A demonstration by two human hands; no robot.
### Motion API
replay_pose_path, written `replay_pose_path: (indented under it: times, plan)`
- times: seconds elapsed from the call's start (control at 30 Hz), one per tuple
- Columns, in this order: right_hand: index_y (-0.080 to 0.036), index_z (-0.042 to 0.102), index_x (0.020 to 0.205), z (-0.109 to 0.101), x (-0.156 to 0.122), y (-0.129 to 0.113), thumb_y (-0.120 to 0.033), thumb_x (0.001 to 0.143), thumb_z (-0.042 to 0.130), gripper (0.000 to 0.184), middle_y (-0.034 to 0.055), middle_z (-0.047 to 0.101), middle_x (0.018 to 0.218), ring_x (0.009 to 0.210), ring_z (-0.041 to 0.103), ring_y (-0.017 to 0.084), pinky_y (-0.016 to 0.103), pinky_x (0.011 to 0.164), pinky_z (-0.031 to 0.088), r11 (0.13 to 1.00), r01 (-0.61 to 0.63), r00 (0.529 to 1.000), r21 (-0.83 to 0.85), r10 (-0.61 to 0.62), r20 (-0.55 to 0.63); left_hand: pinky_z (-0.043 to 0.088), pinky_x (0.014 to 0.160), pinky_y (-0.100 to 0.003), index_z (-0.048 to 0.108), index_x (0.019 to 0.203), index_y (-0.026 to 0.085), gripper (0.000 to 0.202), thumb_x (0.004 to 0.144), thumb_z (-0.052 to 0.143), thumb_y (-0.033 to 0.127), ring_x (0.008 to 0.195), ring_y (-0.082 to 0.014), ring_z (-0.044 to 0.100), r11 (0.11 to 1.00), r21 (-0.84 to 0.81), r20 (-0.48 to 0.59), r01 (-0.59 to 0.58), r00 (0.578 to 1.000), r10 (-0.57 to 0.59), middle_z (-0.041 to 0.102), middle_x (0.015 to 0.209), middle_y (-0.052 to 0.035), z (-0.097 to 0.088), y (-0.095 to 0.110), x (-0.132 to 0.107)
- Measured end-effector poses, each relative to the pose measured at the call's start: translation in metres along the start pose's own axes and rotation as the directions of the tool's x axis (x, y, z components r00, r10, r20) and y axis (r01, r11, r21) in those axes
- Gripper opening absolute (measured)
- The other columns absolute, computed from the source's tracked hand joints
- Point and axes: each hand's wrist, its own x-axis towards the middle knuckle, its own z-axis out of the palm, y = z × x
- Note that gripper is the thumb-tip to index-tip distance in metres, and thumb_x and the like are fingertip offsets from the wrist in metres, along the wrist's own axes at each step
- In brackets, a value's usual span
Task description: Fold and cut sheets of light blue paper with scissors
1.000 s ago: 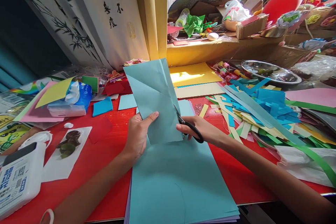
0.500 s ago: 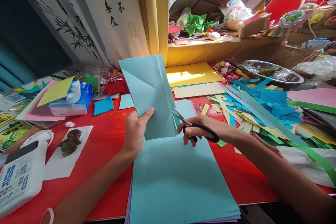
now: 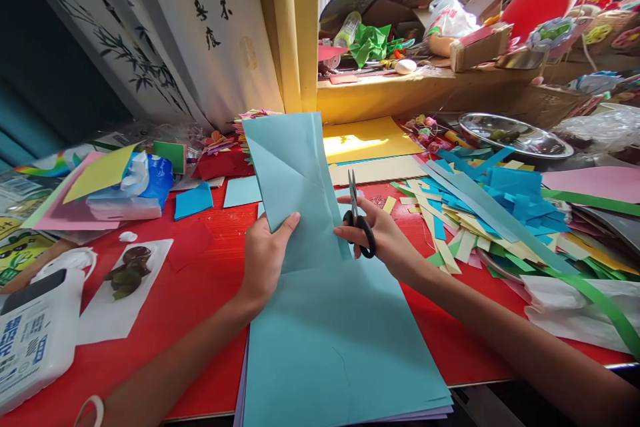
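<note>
My left hand (image 3: 267,257) grips a folded light-blue sheet of paper (image 3: 290,173) by its left edge, thumb on the front. The sheet is held up at a tilt, with crease lines across it and a narrow flap along its right side. My right hand (image 3: 373,230) has black-handled scissors (image 3: 356,217) hooked on its fingers, blades pointing up and nearly closed. Its thumb and a finger are at the flap on the sheet's right edge. Below both hands lies a stack of light-blue paper (image 3: 340,347) with purple sheets showing under it.
Coloured paper strips (image 3: 500,207) heap up on the right, near a metal dish (image 3: 515,133). A blue tissue pack (image 3: 145,187), a white plastic box (image 3: 40,333) and a white paper (image 3: 120,293) with dark peels lie left. Yellow paper (image 3: 370,140) sits at the back.
The scissors have swung from lying across the sheet's right edge to pointing upward. My right thumb has come to the paper's flap. The sheet has shifted slightly right.
</note>
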Motion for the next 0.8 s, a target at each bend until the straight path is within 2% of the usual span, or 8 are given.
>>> replay_pose_path:
  times: [0.1,0.23,0.3,0.47,0.57,0.7,0.8]
  plan:
    - [-0.025,0.046,0.113,0.0,-0.001,0.002,-0.029,0.068,0.066,0.05,-0.0059,0.044,0.066,0.049,0.041,0.006,0.018,0.038,0.039,1.0,0.005,1.0,0.015,-0.005,-0.014,0.042,0.053,-0.023,0.058,0.072,0.018,0.026,0.067,0.064,0.042,0.063,-0.0135,0.052,1.0,0.012,0.017,0.0,1.0,-0.001,0.058,0.07,0.0004,0.0,0.0,-0.001]
    - [-0.024,0.048,0.112,0.0,0.0,0.004,-0.026,0.067,0.066,0.048,-0.0059,0.045,0.064,0.05,0.041,0.006,0.018,0.038,0.036,1.0,0.001,1.0,0.017,0.0,-0.019,0.041,0.051,-0.022,0.057,0.069,0.018,0.025,0.068,0.064,0.042,0.061,-0.0124,0.051,0.999,0.04,0.003,-0.021,1.0,0.021,0.056,0.066,0.0013,0.0,-0.001,-0.002]
    - [-0.024,0.049,0.112,0.001,0.0,0.005,-0.024,0.067,0.067,0.049,-0.0057,0.047,0.064,0.052,0.043,0.006,0.017,0.04,0.035,1.0,-0.003,1.0,0.017,0.003,-0.028,0.044,0.056,-0.023,0.058,0.073,0.018,0.024,0.069,0.063,0.041,0.065,-0.0136,0.054,1.0,0.013,0.019,-0.023,1.0,0.022,0.059,0.071,0.0005,0.001,-0.001,-0.003]
    - [-0.024,0.05,0.111,0.001,-0.001,0.006,-0.021,0.066,0.067,0.048,-0.0045,0.052,0.067,0.056,0.047,0.007,0.018,0.044,0.036,0.999,-0.016,0.998,0.038,0.018,-0.066,0.049,0.074,-0.031,0.058,0.096,0.02,0.029,0.072,0.062,0.035,0.088,-0.0202,0.059,0.994,-0.107,0.074,-0.02,0.997,0.028,0.064,0.097,-0.0039,0.004,0.006,-0.006]
    - [-0.024,0.051,0.11,0.001,-0.001,0.006,-0.02,0.066,0.067,0.048,-0.005,0.052,0.066,0.056,0.048,0.007,0.018,0.045,0.037,0.998,-0.001,0.996,0.06,0.006,-0.086,0.05,0.076,-0.034,0.058,0.099,0.02,0.03,0.071,0.063,0.032,0.09,-0.0212,0.06,0.983,-0.181,0.089,-0.013,0.996,0.029,0.064,0.1,-0.0042,0.006,0.01,-0.006]
    - [-0.024,0.051,0.11,0.002,-0.001,0.006,-0.019,0.065,0.067,0.048,-0.0052,0.052,0.065,0.055,0.047,0.007,0.018,0.045,0.036,0.998,0.026,0.996,0.064,-0.02,-0.092,0.05,0.076,-0.034,0.057,0.104,0.02,0.035,0.07,0.065,0.03,0.091,-0.0213,0.06,0.962,-0.269,0.119,0.044,0.993,-0.013,0.065,0.101,-0.0046,0.006,0.013,-0.005]
    - [-0.024,0.051,0.11,0.002,-0.001,0.006,-0.019,0.065,0.067,0.048,-0.0053,0.051,0.065,0.055,0.046,0.007,0.018,0.046,0.036,0.997,0.04,0.995,0.062,-0.034,-0.094,0.051,0.074,-0.034,0.058,0.103,0.019,0.038,0.068,0.067,0.031,0.085,-0.0207,0.062,0.934,-0.315,0.175,0.167,0.978,-0.115,0.066,0.099,-0.0054,0.004,0.012,-0.003]
